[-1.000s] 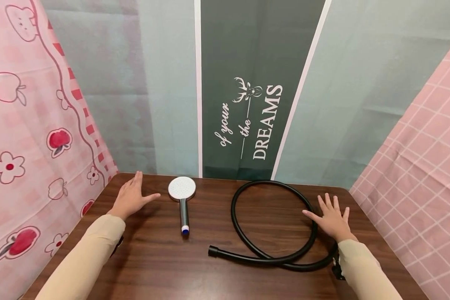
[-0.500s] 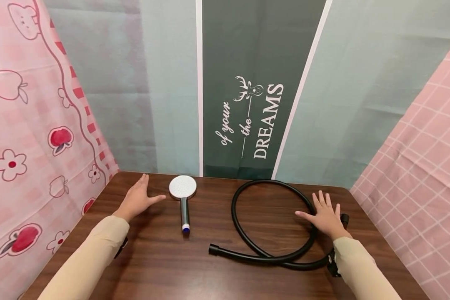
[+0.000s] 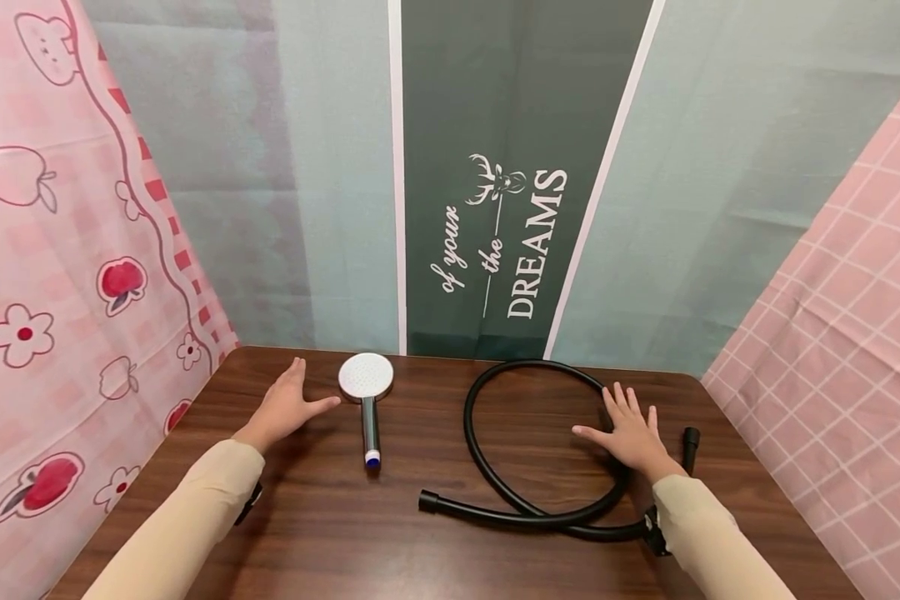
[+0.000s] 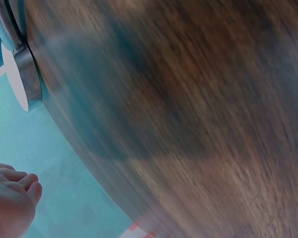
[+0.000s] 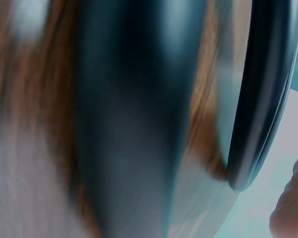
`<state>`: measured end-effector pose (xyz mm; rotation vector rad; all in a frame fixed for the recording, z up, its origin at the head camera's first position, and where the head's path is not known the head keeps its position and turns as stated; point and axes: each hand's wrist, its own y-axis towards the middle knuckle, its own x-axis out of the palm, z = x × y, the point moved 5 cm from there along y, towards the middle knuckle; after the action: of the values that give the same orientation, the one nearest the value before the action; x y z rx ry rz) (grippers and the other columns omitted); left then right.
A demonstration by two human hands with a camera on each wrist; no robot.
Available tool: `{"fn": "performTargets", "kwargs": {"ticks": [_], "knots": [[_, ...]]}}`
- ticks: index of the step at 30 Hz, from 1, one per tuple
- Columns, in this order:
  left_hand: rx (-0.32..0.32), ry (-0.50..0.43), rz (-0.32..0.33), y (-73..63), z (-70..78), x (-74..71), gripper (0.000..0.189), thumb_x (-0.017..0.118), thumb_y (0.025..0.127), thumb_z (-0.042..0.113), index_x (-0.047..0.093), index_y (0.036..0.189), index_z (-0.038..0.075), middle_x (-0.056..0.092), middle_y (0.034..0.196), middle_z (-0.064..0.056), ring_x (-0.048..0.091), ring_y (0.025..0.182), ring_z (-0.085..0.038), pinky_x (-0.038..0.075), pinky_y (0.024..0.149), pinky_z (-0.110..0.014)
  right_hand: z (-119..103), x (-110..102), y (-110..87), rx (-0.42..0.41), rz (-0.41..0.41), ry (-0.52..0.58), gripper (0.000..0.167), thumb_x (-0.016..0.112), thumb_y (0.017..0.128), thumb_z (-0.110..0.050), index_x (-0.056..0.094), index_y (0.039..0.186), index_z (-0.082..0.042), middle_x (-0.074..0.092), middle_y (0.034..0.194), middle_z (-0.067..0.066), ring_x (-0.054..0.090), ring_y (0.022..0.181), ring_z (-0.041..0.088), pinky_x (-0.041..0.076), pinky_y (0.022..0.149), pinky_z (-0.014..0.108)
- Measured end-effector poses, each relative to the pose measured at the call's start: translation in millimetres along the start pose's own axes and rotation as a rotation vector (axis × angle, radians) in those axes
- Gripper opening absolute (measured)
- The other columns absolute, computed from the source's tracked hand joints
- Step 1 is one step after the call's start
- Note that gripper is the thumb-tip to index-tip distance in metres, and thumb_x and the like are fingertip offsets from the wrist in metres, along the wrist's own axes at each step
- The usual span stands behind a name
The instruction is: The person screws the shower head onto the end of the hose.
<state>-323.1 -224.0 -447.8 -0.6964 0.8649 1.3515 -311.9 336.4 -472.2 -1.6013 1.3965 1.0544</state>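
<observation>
A shower head [image 3: 366, 377] with a round white face and a dark grey handle lies on the brown wooden table [image 3: 307, 533], left of centre. Just to its left hovers my left hand [image 3: 285, 408], fingers extended and thumb pointing at it. On the right lies a black shower hose [image 3: 474, 433] in one large loop, with a black fitting at each end. My right hand [image 3: 630, 433] is spread over the loop's right side, hiding part of it. In the right wrist view, the hose [image 5: 134, 119] runs close below the camera. Both hands hold nothing.
Behind the table hangs a grey-green curtain [image 3: 345, 208] with white lettering. Pink patterned cloth [image 3: 67, 275] closes off the left side, and pink checked cloth [image 3: 855, 333] the right. The table's rounded far edge meets the back curtain.
My left hand has moved right, closer to the shower head. The right hand has moved left over the hose loop, uncovering the hose's far right end. Hose and shower head have stayed put.
</observation>
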Motion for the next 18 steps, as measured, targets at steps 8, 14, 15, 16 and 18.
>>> {"fn": "performTargets", "kwargs": {"ticks": [8, 14, 15, 16, 18], "knots": [[-0.011, -0.024, -0.025, 0.5, 3.7, 12.5, 0.109, 0.067, 0.089, 0.054, 0.011, 0.149, -0.019, 0.009, 0.159, -0.038, 0.014, 0.147, -0.053, 0.02, 0.121, -0.065, -8.6, 6.5, -1.1, -0.019, -0.016, 0.027, 0.11, 0.061, 0.087, -0.067, 0.01, 0.157, -0.001, -0.009, 0.165, 0.025, -0.009, 0.152, 0.047, -0.02, 0.115, 0.07], [-0.016, -0.046, -0.038, 0.4, 6.9, 17.0, 0.109, 0.067, 0.089, 0.053, 0.01, 0.15, -0.018, 0.008, 0.159, -0.037, 0.014, 0.148, -0.052, 0.021, 0.121, -0.064, -16.8, 13.4, -1.2, -0.052, -0.014, 0.015, 0.108, 0.06, 0.087, -0.067, 0.01, 0.158, -0.003, -0.003, 0.165, 0.026, -0.006, 0.152, 0.048, -0.014, 0.116, 0.073], [-0.018, -0.051, -0.04, 0.7, 7.1, 17.5, 0.108, 0.068, 0.09, 0.051, 0.009, 0.15, -0.018, 0.008, 0.16, -0.037, 0.014, 0.148, -0.052, 0.021, 0.121, -0.064, -18.6, 14.5, -1.2, -0.058, -0.014, 0.011, 0.108, 0.06, 0.087, -0.067, 0.01, 0.158, -0.003, -0.001, 0.165, 0.026, -0.005, 0.152, 0.048, -0.013, 0.116, 0.073], [-0.021, -0.054, -0.044, 0.9, 7.4, 18.1, 0.108, 0.068, 0.09, 0.051, 0.009, 0.15, -0.018, 0.008, 0.16, -0.037, 0.014, 0.148, -0.052, 0.021, 0.121, -0.064, -20.3, 15.8, -1.0, -0.063, -0.013, 0.007, 0.108, 0.06, 0.087, -0.067, 0.011, 0.158, -0.003, 0.0, 0.165, 0.027, -0.005, 0.152, 0.048, -0.012, 0.116, 0.073], [-0.028, -0.062, -0.052, 1.6, 7.8, 19.6, 0.107, 0.068, 0.091, 0.049, 0.009, 0.15, -0.017, 0.007, 0.16, -0.036, 0.013, 0.148, -0.051, 0.021, 0.121, -0.063, -24.0, 18.3, -0.7, -0.073, -0.012, -0.004, 0.108, 0.06, 0.087, -0.068, 0.011, 0.158, -0.003, 0.002, 0.165, 0.027, -0.003, 0.152, 0.047, -0.01, 0.116, 0.074]]}}
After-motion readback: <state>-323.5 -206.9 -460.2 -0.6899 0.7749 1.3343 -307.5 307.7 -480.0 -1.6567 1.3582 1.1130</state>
